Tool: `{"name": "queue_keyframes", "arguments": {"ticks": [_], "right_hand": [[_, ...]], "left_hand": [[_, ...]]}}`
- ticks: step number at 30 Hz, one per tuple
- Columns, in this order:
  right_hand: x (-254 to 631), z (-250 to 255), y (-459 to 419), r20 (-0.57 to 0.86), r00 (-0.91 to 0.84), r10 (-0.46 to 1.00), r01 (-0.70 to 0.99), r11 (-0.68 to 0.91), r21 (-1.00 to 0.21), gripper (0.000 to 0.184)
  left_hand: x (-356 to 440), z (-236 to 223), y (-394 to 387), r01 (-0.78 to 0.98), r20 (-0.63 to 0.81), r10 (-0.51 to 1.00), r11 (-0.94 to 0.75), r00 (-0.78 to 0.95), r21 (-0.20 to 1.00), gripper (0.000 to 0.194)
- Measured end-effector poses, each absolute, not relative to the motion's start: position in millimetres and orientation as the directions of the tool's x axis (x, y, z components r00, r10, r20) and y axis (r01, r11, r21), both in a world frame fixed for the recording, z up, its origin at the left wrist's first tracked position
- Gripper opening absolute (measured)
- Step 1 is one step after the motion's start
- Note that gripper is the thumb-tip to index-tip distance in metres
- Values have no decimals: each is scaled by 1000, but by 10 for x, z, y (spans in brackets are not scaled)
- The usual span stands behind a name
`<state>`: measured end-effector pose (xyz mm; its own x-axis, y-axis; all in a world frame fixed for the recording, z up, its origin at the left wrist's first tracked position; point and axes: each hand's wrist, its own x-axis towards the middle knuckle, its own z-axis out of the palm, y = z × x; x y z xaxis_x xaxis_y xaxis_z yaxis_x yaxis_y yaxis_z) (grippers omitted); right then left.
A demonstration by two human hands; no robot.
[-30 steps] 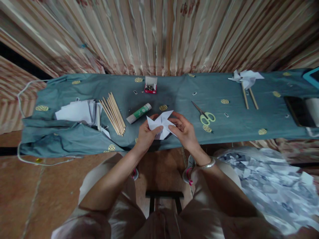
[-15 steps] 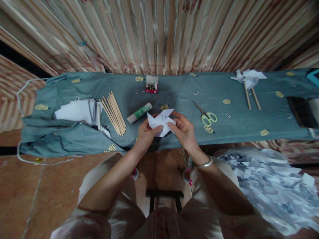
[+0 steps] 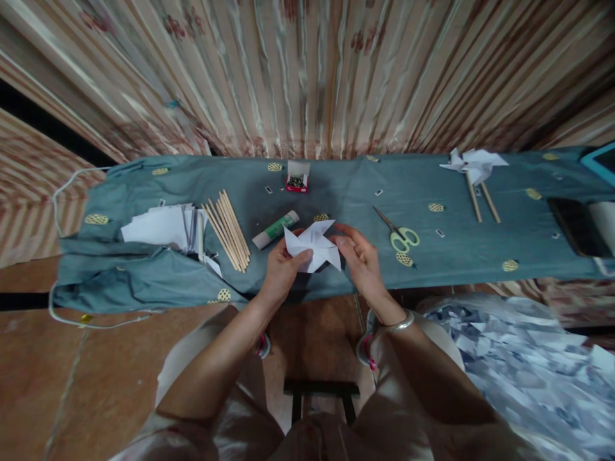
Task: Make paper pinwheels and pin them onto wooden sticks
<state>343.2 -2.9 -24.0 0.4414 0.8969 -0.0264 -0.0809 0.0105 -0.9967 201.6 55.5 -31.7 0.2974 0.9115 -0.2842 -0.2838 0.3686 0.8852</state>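
A white folded-paper pinwheel [image 3: 314, 243] is held over the near edge of the table. My left hand [image 3: 283, 266] is closed on its left side, with the thumb lying on the front of the paper and the fingers behind. At the right edge of the pinwheel, my right hand [image 3: 359, 256] pinches with thumb and fingertips; the exact contact is partly hidden. A green and white glue stick [image 3: 276, 229] lies just beyond my left hand. Scissors with light green handles [image 3: 403, 238] rest to the right of my right hand.
On the cloth-covered table [image 3: 346, 186] are wooden sticks [image 3: 228, 230], stacked white paper [image 3: 158, 227] and a small red box of metal pins [image 3: 297, 178]. Two pinwheels on sticks [image 3: 480, 168] and a dark phone [image 3: 569, 224] lie right. A bag of paper pieces [image 3: 528, 365] stands below.
My right thumb has slid from the middle of the pinwheel out to its right edge. The pinwheel has turned slightly in my left hand. The view has tilted up a little.
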Motion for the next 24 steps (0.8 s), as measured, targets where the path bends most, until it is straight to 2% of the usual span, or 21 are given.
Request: {"name": "queue_keyframes", "arguments": {"ticks": [10, 17, 20, 22, 24], "right_hand": [[3459, -468, 102, 6, 504, 863, 17, -3, -1000, 34], [3440, -487, 323, 65, 471, 880, 164, -15, -986, 25], [3491, -421, 531, 118, 404, 907, 306, -13, -952, 23], [3551, -350, 723, 182, 344, 921, 460, 3, -888, 21], [3617, -262, 950, 223, 307, 925, 532, 28, -846, 19]], "left_hand": [[1919, -247, 575, -288, -277, 923, 350, 266, 891, 55], [1880, -271, 617, -326, -252, 932, 331, 262, 885, 49], [1864, -263, 622, -340, -247, 931, 331, 268, 880, 54], [1847, -257, 623, -341, -248, 930, 333, 270, 879, 57], [1831, -256, 624, -342, -250, 930, 336, 271, 878, 57]]}}
